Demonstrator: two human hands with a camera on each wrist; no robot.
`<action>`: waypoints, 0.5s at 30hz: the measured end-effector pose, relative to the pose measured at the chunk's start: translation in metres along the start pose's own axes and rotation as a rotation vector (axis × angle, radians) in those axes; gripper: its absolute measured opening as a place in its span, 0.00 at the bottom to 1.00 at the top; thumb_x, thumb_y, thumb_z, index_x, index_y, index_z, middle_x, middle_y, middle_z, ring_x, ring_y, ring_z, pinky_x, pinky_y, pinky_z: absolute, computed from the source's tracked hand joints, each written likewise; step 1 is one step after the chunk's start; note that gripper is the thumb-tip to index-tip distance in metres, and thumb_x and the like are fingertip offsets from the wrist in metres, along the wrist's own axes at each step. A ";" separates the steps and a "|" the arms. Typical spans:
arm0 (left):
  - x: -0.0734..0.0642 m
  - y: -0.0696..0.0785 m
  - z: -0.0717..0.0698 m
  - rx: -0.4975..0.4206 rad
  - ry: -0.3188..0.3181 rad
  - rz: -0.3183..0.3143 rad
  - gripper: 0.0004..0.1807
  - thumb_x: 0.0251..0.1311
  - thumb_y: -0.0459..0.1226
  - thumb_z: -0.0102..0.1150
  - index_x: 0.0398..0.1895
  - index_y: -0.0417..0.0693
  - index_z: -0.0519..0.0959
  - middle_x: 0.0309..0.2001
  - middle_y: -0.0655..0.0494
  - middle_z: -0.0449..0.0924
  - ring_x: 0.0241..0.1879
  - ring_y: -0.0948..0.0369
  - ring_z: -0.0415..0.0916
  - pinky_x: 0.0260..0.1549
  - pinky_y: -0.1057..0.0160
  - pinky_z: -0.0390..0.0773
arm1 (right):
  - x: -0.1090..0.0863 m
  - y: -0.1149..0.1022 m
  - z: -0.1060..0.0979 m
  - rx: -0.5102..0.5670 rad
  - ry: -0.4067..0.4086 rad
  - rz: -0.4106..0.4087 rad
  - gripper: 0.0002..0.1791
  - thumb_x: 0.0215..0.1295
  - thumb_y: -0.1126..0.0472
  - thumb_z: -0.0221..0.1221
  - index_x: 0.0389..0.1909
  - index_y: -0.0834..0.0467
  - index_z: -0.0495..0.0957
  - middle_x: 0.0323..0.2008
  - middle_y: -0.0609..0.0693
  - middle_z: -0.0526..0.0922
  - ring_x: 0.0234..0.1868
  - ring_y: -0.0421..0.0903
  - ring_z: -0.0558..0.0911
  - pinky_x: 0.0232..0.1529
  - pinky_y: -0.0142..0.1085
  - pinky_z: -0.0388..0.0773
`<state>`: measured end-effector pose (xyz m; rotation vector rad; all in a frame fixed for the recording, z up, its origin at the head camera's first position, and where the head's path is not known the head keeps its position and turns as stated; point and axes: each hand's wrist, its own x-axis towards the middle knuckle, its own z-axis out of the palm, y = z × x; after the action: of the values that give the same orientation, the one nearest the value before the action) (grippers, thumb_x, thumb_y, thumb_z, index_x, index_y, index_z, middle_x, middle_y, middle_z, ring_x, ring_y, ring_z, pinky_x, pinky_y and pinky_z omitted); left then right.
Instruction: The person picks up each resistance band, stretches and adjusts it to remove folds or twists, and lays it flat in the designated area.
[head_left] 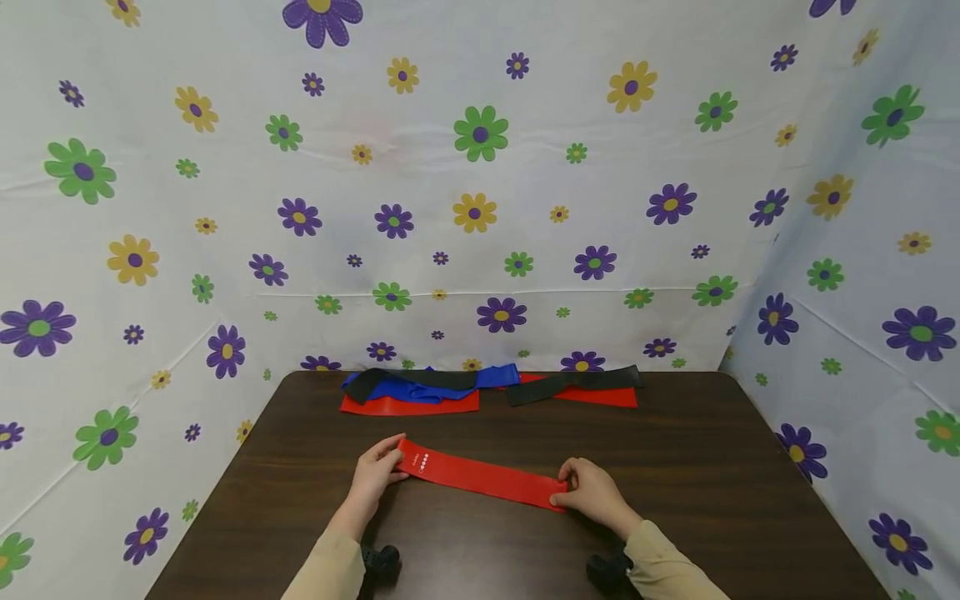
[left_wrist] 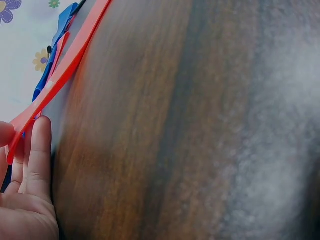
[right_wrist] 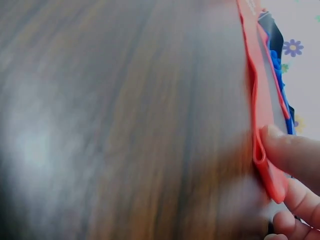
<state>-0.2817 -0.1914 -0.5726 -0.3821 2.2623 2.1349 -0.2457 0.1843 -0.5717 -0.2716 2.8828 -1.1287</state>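
A flat red resistance band (head_left: 483, 477) with white printing near its left end stretches between both hands above the dark table. My left hand (head_left: 375, 471) pinches the printed end between thumb and fingers, as the left wrist view also shows with the band (left_wrist: 65, 70) running away from the hand (left_wrist: 30, 185). At the other end my right hand (head_left: 592, 493) pinches the band between thumb and fingertips. In the right wrist view the band (right_wrist: 262, 95) shows two layers, forming a looped fold beside the thumb of the right hand (right_wrist: 295, 160).
Along the back edge of the brown wooden table (head_left: 697, 467) lie more bands: a blue band (head_left: 495, 377), a red band (head_left: 420, 407) and a black band (head_left: 442, 379) overlap on the left, with another black band (head_left: 577, 383) over red on the right. A flowered cloth (head_left: 480, 250) hangs behind.
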 end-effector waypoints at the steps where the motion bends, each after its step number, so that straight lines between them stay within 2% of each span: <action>1: 0.000 0.000 0.000 -0.004 0.001 0.000 0.23 0.59 0.27 0.50 0.60 0.35 0.74 0.38 0.46 0.74 0.31 0.58 0.75 0.29 0.62 0.82 | 0.000 0.000 0.000 0.004 0.002 0.007 0.19 0.42 0.55 0.76 0.28 0.53 0.75 0.22 0.45 0.67 0.22 0.42 0.65 0.25 0.34 0.61; 6: 0.001 0.000 0.001 -0.009 -0.003 0.022 0.22 0.60 0.27 0.49 0.59 0.34 0.75 0.45 0.41 0.76 0.32 0.58 0.76 0.30 0.62 0.82 | -0.001 -0.001 0.002 0.053 0.022 0.037 0.18 0.41 0.59 0.75 0.27 0.53 0.73 0.25 0.46 0.67 0.25 0.43 0.66 0.29 0.36 0.61; 11: -0.002 -0.001 -0.001 0.017 -0.011 0.037 0.21 0.62 0.28 0.49 0.59 0.32 0.74 0.49 0.38 0.77 0.33 0.57 0.77 0.31 0.61 0.82 | -0.004 0.001 0.005 0.140 0.043 0.076 0.14 0.46 0.63 0.72 0.26 0.53 0.74 0.28 0.46 0.69 0.29 0.44 0.69 0.33 0.38 0.63; 15: -0.005 0.000 -0.002 0.035 -0.018 0.039 0.21 0.63 0.28 0.48 0.58 0.32 0.75 0.50 0.37 0.76 0.35 0.56 0.78 0.32 0.60 0.82 | -0.006 -0.001 0.004 0.277 0.026 0.101 0.10 0.50 0.65 0.69 0.27 0.55 0.75 0.29 0.47 0.73 0.31 0.45 0.71 0.35 0.39 0.66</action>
<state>-0.2767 -0.1926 -0.5715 -0.3185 2.3129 2.1044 -0.2394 0.1822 -0.5737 -0.1006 2.6796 -1.4989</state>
